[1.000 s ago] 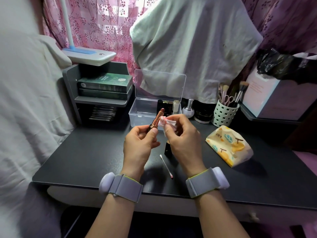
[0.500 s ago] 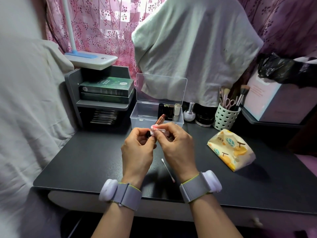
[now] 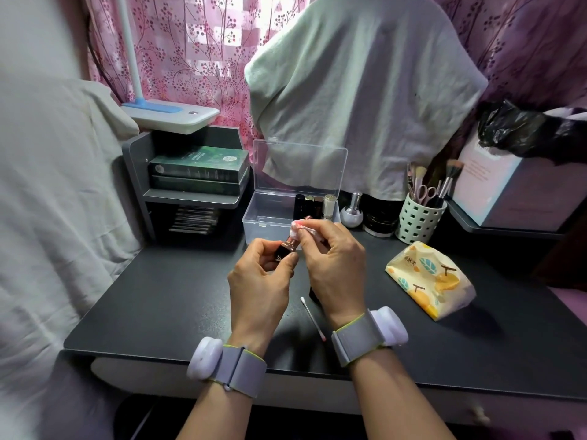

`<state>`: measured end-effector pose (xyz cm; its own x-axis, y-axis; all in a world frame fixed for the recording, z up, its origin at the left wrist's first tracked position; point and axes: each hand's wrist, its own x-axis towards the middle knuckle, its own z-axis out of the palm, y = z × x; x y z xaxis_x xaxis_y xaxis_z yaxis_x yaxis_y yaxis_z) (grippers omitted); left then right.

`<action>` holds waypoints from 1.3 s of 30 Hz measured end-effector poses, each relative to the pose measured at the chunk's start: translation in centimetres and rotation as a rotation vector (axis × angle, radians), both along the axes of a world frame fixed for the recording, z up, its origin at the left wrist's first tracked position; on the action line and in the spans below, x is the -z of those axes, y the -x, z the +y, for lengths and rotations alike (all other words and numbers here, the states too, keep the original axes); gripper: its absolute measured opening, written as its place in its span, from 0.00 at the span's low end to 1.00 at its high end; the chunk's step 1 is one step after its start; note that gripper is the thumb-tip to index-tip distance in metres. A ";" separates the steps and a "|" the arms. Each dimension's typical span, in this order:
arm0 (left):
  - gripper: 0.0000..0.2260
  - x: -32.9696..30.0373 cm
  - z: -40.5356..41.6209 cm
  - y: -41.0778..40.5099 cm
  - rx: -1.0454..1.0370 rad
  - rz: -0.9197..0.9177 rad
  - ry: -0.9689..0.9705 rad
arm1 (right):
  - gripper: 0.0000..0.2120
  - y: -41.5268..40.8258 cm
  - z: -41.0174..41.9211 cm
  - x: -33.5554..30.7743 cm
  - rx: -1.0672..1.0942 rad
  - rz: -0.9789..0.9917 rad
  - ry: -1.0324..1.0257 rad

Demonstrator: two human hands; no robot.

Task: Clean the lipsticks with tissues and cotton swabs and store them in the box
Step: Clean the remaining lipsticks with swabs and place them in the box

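Both hands are raised together above the middle of the dark table [image 3: 158, 300], wrists bent upward, each wearing a grey strap with a white puck. The left hand [image 3: 259, 281] curls its fingers and thumb round the dark base of an opened lipstick [image 3: 287, 249], holding it upright and tilted slightly right. The right hand [image 3: 333, 265] pinches a small, pink-stained wad of tissue [image 3: 301, 231] between thumb and fingertips, pressed against the top of the lipstick.

Just beyond the hands stands a clear plastic box [image 3: 270, 214] with its lid propped open; several capped lipsticks [image 3: 313, 204] stand upright in a row in its right part, while its left part shows bare bottom. A cotton swab [image 3: 313, 319] with a pink end lies on the table between the wrists. To the right lies a patterned tissue pack [image 3: 428, 277]. Farther right, a white perforated cup [image 3: 421, 222] holds brushes and scissors. A small round bottle [image 3: 352, 211] stands beside the box.
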<state>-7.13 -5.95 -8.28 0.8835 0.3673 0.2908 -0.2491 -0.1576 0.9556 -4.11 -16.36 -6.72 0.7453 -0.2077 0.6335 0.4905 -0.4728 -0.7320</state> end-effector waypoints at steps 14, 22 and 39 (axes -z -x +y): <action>0.05 -0.2 0.4 -0.3 0.022 -0.017 0.123 | 0.06 1.2 0.2 0.9 -0.110 -0.014 0.031; 0.05 -0.2 0.5 -0.3 0.074 -0.006 0.181 | 0.04 -0.1 0.4 0.2 -0.060 -0.018 -0.120; 0.06 -0.6 0.0 -0.7 0.153 0.026 0.372 | 0.04 0.8 0.2 0.7 -0.153 0.015 -0.139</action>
